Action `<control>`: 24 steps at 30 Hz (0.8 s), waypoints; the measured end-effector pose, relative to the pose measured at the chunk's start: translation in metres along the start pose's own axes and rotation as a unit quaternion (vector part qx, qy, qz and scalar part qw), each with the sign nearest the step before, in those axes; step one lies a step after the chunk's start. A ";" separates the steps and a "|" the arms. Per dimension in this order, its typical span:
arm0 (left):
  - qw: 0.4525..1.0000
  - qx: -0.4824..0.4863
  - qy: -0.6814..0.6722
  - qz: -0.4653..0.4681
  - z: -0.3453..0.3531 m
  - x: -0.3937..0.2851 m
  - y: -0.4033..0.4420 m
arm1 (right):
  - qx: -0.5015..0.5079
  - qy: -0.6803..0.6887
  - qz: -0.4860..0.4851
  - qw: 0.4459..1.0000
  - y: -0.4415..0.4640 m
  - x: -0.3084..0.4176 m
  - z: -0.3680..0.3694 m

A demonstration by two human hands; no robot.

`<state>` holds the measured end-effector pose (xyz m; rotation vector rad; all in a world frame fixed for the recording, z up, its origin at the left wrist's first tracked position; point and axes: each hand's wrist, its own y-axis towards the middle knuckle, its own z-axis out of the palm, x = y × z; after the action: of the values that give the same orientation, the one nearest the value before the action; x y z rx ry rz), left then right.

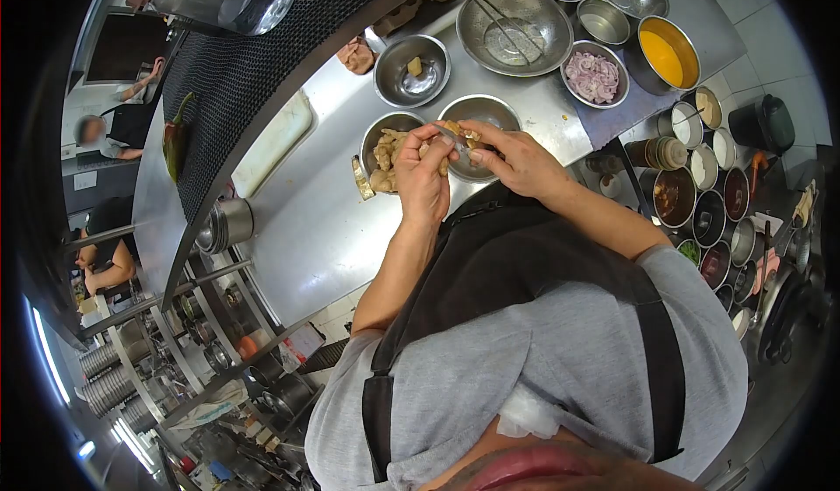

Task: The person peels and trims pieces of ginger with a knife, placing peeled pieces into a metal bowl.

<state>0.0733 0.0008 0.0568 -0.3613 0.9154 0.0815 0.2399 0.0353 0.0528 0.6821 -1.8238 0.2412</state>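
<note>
Both hands meet over the steel counter [302,228], at the near edge of two steel bowls. My right hand [529,169] pinches a knobbly piece of ginger [473,134] between thumb and fingers. Closed around a small thin metal tool [449,133], my left hand [422,174] presses against the same piece; fingers hide most of the tool, so its kind is unclear. Unpeeled ginger [385,151] fills the left bowl [366,129], with one piece hanging over its rim. Partly beneath my hands lies the other bowl [494,106]. A third bowl [387,53] contains a pale yellow chunk [415,66].
Along the back stand a large strainer bowl [472,18] with tongs, sliced red onions [593,77] and a pot of orange liquid [665,53]. A white cutting board [278,145] lies left under a shelf [262,80]. Seasoning containers [674,195] crowd the right. Other people work far left.
</note>
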 end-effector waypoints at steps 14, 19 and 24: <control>1.000 0.005 0.011 0.014 0.000 0.003 -0.003 | 0.033 0.054 0.041 0.997 0.005 0.004 -0.007; 0.999 0.019 0.024 0.033 0.000 0.000 -0.004 | 0.043 0.034 0.026 0.998 0.005 0.003 -0.007; 0.999 0.006 0.024 0.028 -0.002 -0.001 -0.001 | 0.051 0.014 0.021 0.998 0.005 0.002 -0.008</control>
<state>0.0719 -0.0007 0.0566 -0.3269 0.9727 0.1195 0.2425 0.0424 0.0587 0.7089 -1.8090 0.3728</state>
